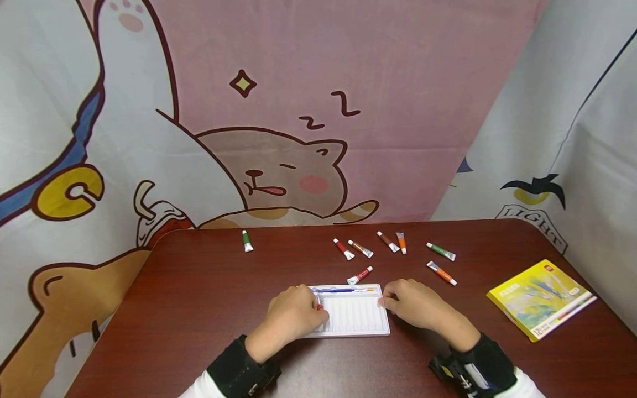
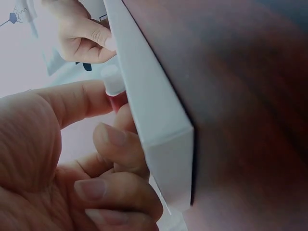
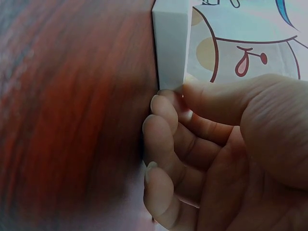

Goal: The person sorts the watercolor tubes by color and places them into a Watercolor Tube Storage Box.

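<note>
A white plastic tray [image 1: 348,334] with ridged slots lies on the table, a blue-handled paintbrush [image 1: 343,290] along its far side. At the tray's left end, my left hand [image 1: 293,316] pinches a red paint tube with a white cap [image 2: 117,98] between thumb and fingers. Most of that tube is hidden by the fingers and the tray wall. On the opposite end, my right hand [image 1: 415,304] grips the tray's edge, thumb on the rim and fingers against the outer side. Just behind the tray lies another red paint tube [image 1: 359,275].
Several loose paint tubes lie towards the back, among them a green tube [image 1: 246,241] at left and an orange tube [image 1: 441,273] at right. A yellow paint box [image 1: 539,298] rests near the right edge of the brown table [image 1: 164,331]. A printed cloth hangs behind.
</note>
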`<state>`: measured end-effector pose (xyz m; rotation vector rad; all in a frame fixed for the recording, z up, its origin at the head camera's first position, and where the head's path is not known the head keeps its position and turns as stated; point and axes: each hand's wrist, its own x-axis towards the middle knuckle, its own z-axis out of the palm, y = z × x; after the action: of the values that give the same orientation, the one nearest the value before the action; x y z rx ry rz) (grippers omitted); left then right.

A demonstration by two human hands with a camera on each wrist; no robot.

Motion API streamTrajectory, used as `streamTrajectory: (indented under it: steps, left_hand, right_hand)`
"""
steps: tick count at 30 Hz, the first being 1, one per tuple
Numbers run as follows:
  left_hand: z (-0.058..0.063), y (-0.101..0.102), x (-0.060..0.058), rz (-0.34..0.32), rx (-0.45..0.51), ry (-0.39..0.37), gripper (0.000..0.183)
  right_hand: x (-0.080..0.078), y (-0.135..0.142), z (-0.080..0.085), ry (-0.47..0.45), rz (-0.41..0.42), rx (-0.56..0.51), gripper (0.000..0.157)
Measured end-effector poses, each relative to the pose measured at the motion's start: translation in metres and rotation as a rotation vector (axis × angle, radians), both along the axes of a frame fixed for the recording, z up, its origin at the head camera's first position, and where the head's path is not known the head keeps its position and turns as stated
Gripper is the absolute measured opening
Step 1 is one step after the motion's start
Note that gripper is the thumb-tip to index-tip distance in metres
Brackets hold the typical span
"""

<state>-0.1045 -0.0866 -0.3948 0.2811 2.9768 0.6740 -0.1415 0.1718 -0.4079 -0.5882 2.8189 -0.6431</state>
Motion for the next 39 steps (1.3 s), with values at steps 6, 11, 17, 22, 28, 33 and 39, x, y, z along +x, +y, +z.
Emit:
streamTrajectory:
  steps: [6,11,17,22,28,33,39]
  left_hand:
    - [-0.0022,0.0005,-0.0013,-0.003,-0.01,-0.013,0.042]
    - [-0.0032,0.0001,-0.0023,-0.013,-0.012,0.003,0.043]
    - [-0.0033,-0.0015,-0.0025,-0.031,-0.002,0.0,0.044]
    - [-0.0009,-0.0029,-0.0027,-0.045,0.02,-0.036,0.046]
    - [0.0005,-0.0036,-0.003,-0.051,0.023,-0.025,0.041]
    - [-0.0013,-0.0027,-0.0033,-0.056,0.025,-0.02,0.039]
    - [-0.004,-0.0013,-0.0042,-0.063,0.005,-0.031,0.041]
  right_hand:
    - [-0.0002,-0.0003,0.0009,-0.02,-0.007,0.004,0.024]
    - [-0.0001,-0.0004,0.001,-0.024,-0.008,0.0,0.023]
    - [-0.0003,-0.0005,-0.0005,-0.008,-0.008,-0.002,0.025]
    - [-0.0001,-0.0006,-0.0007,-0.011,-0.015,0.004,0.024]
    - [0.0,-0.0008,-0.0002,-0.012,-0.015,0.006,0.024]
    - [0.0003,-0.0007,0.0003,-0.009,-0.009,0.001,0.023]
    - [0.0,-0.0005,0.0005,-0.018,-0.01,-0.006,0.024]
